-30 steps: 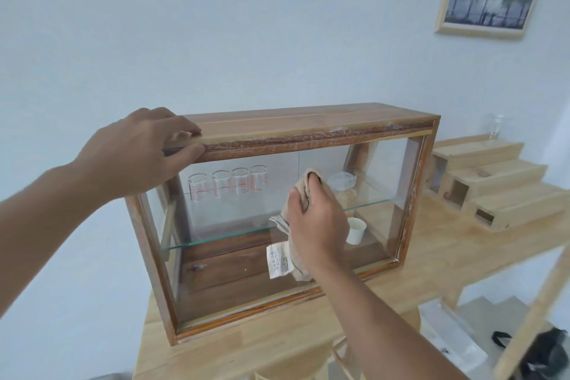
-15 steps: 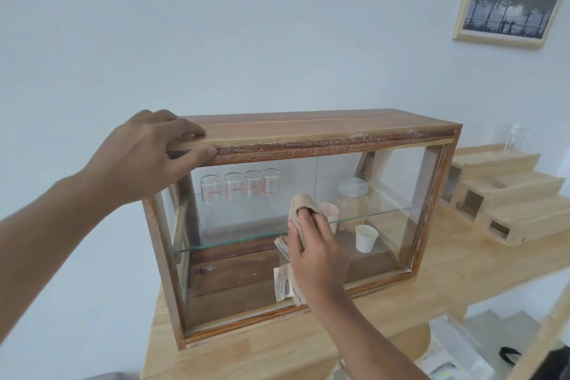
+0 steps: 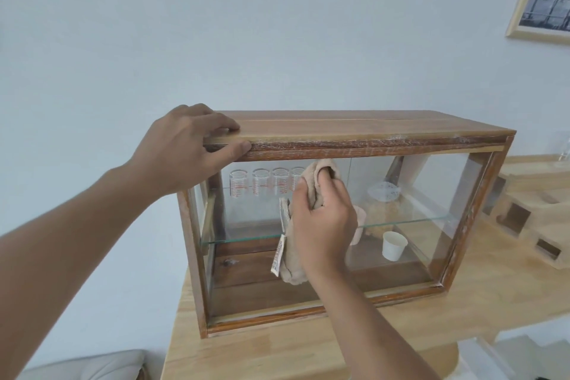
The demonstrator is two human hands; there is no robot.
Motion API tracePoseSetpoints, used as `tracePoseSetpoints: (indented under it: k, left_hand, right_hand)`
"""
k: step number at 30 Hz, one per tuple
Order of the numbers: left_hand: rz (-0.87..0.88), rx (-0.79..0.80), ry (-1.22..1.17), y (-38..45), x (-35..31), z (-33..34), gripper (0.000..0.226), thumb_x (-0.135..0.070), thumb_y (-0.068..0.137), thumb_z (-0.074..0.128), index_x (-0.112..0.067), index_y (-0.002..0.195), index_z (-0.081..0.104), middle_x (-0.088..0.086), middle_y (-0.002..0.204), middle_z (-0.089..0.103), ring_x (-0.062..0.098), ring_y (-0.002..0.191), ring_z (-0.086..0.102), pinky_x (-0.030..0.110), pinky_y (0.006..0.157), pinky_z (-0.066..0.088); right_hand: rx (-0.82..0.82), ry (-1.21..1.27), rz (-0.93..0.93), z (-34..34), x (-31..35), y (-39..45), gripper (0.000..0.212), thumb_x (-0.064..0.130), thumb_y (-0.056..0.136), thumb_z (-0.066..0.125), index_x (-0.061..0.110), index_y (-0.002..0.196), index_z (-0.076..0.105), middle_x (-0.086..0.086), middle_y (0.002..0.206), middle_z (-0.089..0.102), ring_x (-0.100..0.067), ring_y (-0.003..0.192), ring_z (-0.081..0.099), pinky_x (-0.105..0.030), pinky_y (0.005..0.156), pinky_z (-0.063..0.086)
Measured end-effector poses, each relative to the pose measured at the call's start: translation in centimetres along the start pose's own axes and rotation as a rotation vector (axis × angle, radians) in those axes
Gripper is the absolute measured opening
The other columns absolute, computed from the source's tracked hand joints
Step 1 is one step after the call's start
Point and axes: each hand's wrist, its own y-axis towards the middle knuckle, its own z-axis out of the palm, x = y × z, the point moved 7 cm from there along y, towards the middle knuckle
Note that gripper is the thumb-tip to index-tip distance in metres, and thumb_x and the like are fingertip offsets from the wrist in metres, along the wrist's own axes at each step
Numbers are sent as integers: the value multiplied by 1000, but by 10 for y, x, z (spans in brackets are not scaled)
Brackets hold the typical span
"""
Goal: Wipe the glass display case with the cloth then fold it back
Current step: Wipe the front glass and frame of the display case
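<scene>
Wiping is underway: the right hand [image 3: 324, 219] presses the gripped cloth [image 3: 320, 176] against the display case [image 3: 370, 129] glass, the left hand [image 3: 185, 145] clasps its top, and folding remains.

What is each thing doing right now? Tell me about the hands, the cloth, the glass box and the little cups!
left hand: grips case's top corner
right hand: presses cloth to glass
cloth: bunched, against front pane
display case: upright on table
measuring cups: upright, upper shelf
white cup: upright, case floor

No legible txt, red scale marks on beakers [image 3: 260, 183] too small, cloth tag [image 3: 277, 257] blurred
</scene>
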Motion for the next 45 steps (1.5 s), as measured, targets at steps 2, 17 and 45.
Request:
tracePoseSetpoints:
  k: [2, 17, 45]
  left_hand:
    - [-3, 2, -6, 0, 0, 0, 51, -71, 85, 51, -34, 113, 72, -8, 108, 67, 18, 98, 57, 29, 78, 37]
    - [-65, 2, -43, 2, 3, 0, 45, -69, 83, 57, -36, 109, 73, -11, 107, 67, 15, 100, 58, 32, 82, 44]
    - [-68, -68, 48, 0, 2, 1, 43, -70, 85, 54, -40, 108, 72, -11, 112, 69, 21, 104, 62, 35, 81, 43]
  right_hand:
    - [21, 64, 10, 13, 16, -11, 21, 21, 97, 73, 9, 113, 76, 2, 101, 72, -7, 83, 63, -8, 69, 44]
    - [200, 61, -331, 85, 93, -74, 16, 25, 97, 67, 26, 111, 74, 7, 106, 72, -21, 77, 68, -33, 55, 48]
    - [409, -289, -578, 41, -14, -101, 12, 15, 89, 70, 26, 90, 73, 10, 85, 67, -10, 52, 54, -28, 38, 46]
